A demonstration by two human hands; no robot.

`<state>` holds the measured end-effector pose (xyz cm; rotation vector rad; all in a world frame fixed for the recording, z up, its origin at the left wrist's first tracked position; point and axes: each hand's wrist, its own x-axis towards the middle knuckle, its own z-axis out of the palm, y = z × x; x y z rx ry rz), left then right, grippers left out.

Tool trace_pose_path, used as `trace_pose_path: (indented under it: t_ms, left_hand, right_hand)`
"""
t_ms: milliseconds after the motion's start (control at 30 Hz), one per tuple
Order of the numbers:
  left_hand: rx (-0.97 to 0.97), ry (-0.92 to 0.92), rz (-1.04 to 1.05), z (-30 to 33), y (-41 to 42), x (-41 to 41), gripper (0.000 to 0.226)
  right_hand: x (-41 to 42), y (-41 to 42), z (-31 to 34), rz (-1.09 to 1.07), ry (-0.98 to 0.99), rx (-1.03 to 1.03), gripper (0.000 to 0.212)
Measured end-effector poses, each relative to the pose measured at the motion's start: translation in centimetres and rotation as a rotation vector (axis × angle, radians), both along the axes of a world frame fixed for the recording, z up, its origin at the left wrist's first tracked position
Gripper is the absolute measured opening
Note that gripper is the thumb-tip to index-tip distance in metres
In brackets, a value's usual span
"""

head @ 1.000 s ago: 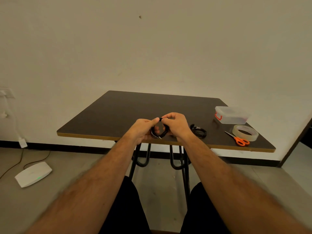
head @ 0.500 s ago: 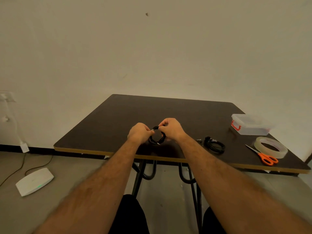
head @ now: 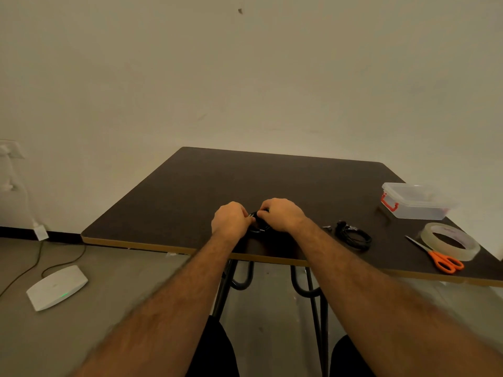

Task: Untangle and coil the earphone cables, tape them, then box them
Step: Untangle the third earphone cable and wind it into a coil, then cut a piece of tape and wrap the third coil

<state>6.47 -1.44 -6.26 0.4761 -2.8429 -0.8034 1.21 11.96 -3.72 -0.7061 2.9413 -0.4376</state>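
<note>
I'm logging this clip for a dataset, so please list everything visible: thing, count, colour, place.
dark brown square table: 1, against wall
black coiled earphone cable: 1, between both hands
second black earphone coil: 1, lying right of hands
clear plastic box with red clasp: 1, table's right side
clear tape roll: 1, near right edge
orange-handled scissors: 1, beside tape
white flat device: 1, floor, left
left hand: gripping coil
right hand: gripping coil

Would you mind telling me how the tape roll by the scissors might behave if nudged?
The tape roll lies flat on the table, so it probably slides rather than rolls. It looks thin and hollow, so likely light. Touching the scissors, it may shift them.
</note>
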Motion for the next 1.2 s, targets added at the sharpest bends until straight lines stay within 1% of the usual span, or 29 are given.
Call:
trace_pose_path:
  t_ms: [100,167,467,700,800,900,1033,1133,1200]
  left_hand:
    - [0.011,0.003,-0.005,0.0,0.0,-0.1,0.025]
    - [0.01,0.008,-0.007,0.0,0.0,0.0,0.026]
    - [0.028,0.021,-0.002,0.1,0.1,0.2,0.027]
    - [0.059,0.078,0.05,0.3,0.0,0.2,0.042]
    - [0.08,0.127,0.083,0.5,-0.1,0.3,0.042]
    - [0.099,0.185,0.094,0.9,-0.1,0.6,0.034]
    - [0.072,0.324,0.099,2.2,1.0,1.1,0.028]
    - [0.039,0.446,0.064,3.4,2.8,1.3,0.026]
    - [0.031,0.469,0.014,3.9,4.8,1.3,0.025]
  right_hand:
    - [0.0,0.3,0.1,-0.001,0.004,-0.005,0.036]
    - [0.1,0.6,0.2,-0.005,-0.007,-0.031,0.038]
    - [0.7,1.2,0.6,-0.03,-0.047,-0.13,0.033]
    - [0.4,1.7,0.9,-0.136,-0.067,-0.257,0.03]
    - [0.1,2.2,1.2,-0.135,0.002,-0.28,0.027]
    - [0.1,2.6,1.9,-0.126,0.074,-0.283,0.026]
    - [0.6,4.2,3.0,-0.113,0.128,-0.295,0.022]
    - [1.1,6.8,4.0,-0.117,0.174,-0.316,0.016]
    - [1.5,9.5,4.6,-0.145,0.2,-0.3,0.012]
